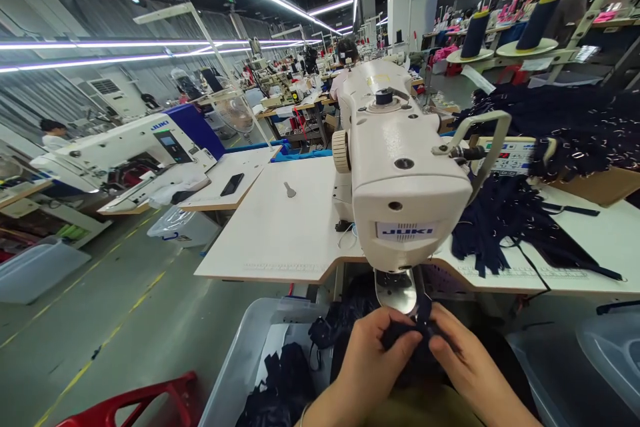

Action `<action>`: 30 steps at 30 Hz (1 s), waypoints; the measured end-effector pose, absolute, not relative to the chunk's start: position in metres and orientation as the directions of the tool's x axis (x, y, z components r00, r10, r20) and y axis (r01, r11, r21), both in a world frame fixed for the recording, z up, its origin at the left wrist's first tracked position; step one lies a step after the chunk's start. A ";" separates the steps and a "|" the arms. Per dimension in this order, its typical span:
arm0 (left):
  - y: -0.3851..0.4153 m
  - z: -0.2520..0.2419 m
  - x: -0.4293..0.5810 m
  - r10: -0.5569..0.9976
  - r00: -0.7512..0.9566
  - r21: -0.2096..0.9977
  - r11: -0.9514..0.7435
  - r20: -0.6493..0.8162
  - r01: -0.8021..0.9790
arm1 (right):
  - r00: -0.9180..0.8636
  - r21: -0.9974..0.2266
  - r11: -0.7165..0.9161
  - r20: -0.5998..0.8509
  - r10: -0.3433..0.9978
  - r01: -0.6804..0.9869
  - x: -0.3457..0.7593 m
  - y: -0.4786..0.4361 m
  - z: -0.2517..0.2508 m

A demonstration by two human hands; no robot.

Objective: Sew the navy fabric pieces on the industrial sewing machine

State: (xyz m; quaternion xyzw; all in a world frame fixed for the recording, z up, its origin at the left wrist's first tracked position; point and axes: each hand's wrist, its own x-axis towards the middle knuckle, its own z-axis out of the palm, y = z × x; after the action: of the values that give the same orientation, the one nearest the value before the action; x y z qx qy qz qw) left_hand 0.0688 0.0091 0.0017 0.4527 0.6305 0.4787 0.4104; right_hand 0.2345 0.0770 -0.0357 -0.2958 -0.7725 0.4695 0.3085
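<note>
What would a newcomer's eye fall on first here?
First, the big white JUKI sewing machine in the middle. Just below its head, two hands hold dark fabric by a shiny metal part. At right, dark strips lie heaped, with two thread cones beyond.

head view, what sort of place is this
Probably a sewing factory floor: a JUKI sewing machine stands in front, with dark thread cones on a stand and piled dark fabric strips to the right.
</note>
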 end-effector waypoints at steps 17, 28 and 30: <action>0.007 -0.013 0.075 0.817 -0.169 0.753 -0.401 0.552 0.522 | -0.272 -0.874 0.466 0.485 0.831 -0.135 0.218 0.066 -0.049; 0.009 -0.012 0.077 0.954 -0.264 0.983 -0.101 0.139 0.150 | -0.288 -0.994 0.085 0.064 0.956 0.063 0.218 0.069 -0.034; 0.010 -0.010 0.076 0.969 -0.242 0.999 0.035 -0.042 -0.032 | -0.320 -0.989 -0.014 -0.060 0.945 0.146 0.219 0.071 -0.032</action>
State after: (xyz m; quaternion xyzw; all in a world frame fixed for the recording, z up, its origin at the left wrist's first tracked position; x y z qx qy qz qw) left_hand 0.0756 0.0100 -0.0097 0.4184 0.5599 0.5545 0.4515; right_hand 0.2192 0.0711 -0.0316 -0.4548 -0.6000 0.5478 0.3649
